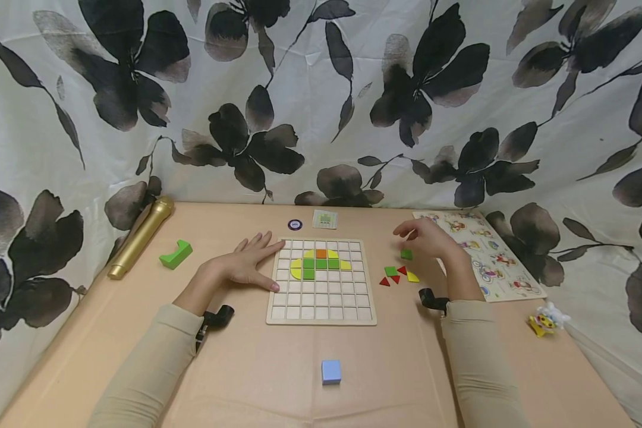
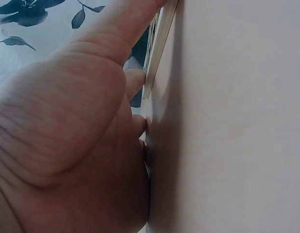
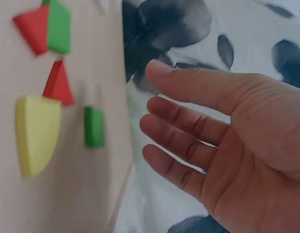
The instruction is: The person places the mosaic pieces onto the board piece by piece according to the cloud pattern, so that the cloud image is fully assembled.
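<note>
Tan sleeves (image 1: pixel 150 368) come nearest my head camera, with a blue block (image 1: pixel 331 372) between them. Beyond it lies the board (image 1: pixel 321 324), coloured pieces laid in its upper half. I have the left hand (image 1: pixel 244 264) flat and spread at its left side, thumb and forefinger touching that edge, gripping nothing.

Out past the right side I see the right hand (image 1: pixel 430 238) raised, fingers loosely bent, thumb apart, palm bare: released. What counts, I judge, is how the green piece (image 1: pixel 406 254) lies from those fingertips: just on their near side and lower, down on the table, not touching them. It looks nearly square from above, so I find no clear long axis. Red triangles (image 1: pixel 385 282) and a yellow piece (image 1: pixel 413 277) lie nearer me. My right hand is clearly closer to all of these; the left is across the board.
</note>
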`<state>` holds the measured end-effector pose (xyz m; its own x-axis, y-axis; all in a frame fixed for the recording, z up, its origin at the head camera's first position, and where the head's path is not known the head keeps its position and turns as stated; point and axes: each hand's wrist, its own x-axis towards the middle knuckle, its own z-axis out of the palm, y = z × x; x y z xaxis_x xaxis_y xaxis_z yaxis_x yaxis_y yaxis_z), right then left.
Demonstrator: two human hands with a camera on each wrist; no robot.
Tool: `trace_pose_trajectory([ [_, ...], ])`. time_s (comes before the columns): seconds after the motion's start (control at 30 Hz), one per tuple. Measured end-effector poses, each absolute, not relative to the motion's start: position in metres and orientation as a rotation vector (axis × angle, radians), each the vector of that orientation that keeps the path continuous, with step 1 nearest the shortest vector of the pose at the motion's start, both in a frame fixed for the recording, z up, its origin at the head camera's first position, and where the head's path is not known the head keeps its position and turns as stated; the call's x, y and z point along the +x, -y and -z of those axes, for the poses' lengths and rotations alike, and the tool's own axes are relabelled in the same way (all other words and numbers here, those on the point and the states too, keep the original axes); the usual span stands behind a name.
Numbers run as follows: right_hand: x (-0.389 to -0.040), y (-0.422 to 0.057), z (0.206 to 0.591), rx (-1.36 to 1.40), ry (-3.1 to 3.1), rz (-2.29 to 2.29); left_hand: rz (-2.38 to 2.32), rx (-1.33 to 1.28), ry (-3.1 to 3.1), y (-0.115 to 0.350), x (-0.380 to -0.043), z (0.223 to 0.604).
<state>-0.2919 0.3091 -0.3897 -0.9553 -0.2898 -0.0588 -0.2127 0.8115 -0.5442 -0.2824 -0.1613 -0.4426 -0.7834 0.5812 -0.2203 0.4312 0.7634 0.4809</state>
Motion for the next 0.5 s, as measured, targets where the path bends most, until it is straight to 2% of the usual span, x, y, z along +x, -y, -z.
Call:
trace_pose_trajectory([
  [0.17,-0.292,-0.318,0.398,-0.304,-2.824,0.776,-0.592,0.774,-2.601,0.161,-0.282,0.442],
  [0.5,-0.299,-0.323,0.414,-0.392,-2.785,0.742,-0.589,0.780,-2.608,0.161,-0.282,0.442],
])
